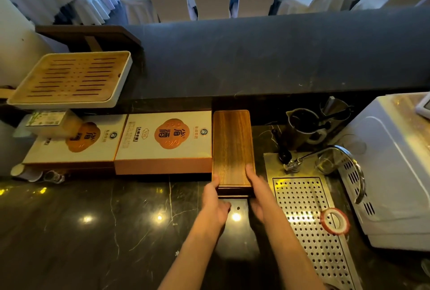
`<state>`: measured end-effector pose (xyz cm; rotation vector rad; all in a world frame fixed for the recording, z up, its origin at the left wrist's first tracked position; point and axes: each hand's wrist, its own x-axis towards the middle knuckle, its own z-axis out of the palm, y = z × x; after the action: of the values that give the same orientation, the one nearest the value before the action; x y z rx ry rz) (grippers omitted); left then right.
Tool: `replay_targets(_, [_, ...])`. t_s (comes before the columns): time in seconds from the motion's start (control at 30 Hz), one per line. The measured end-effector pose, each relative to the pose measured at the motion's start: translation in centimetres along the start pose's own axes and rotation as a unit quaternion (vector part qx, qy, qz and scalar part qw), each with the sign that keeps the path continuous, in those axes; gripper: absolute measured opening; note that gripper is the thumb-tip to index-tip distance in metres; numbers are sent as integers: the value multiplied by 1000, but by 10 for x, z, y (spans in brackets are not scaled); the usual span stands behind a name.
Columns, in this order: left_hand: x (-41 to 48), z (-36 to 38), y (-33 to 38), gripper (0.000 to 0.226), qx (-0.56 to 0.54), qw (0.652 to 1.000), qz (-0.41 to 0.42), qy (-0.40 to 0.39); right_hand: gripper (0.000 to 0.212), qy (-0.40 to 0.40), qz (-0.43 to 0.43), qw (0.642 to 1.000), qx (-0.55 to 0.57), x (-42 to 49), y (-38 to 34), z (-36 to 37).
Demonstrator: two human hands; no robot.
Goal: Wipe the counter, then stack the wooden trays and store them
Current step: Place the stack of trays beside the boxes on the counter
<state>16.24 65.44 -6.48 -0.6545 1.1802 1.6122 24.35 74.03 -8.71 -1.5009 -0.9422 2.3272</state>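
A stack of dark wooden trays (232, 147) lies lengthwise on the black marble counter (104, 231), its far end under the raised bar ledge. My left hand (215, 203) grips the stack's near left corner, thumb on top. My right hand (257, 193) holds the near right corner, fingers on the top tray. The stack sits between an orange and white gift box (164, 143) and the metal drain area. A slatted bamboo tea tray (69, 79) in a white frame rests higher up at the left.
A second gift box (74, 144) lies left of the first. A perforated steel drain board (309, 217) with a red tape roll (335, 221) is on the right, beside a tap (325, 157), metal jugs (302, 126) and a white appliance (395, 166). Covered chairs stand beyond the ledge.
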Motion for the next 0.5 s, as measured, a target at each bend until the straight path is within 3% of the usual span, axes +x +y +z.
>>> replay_targets(0.1, [-3, 2, -1, 34, -95, 995, -1, -27, 63, 17, -25, 989, 147, -13, 15, 10])
replay_targets(0.2, [3, 4, -2, 31, -104, 994, 12, -25, 48, 77, -20, 977, 200, -9, 6, 20])
replay_targets(0.33, [9, -1, 4, 37, -84, 996, 14, -26, 42, 114, -18, 979, 167, -2, 5, 19])
replay_targets(0.5, [13, -4, 17, 37, -28, 998, -8, -54, 42, 75, -44, 994, 67, 1, 7, 21])
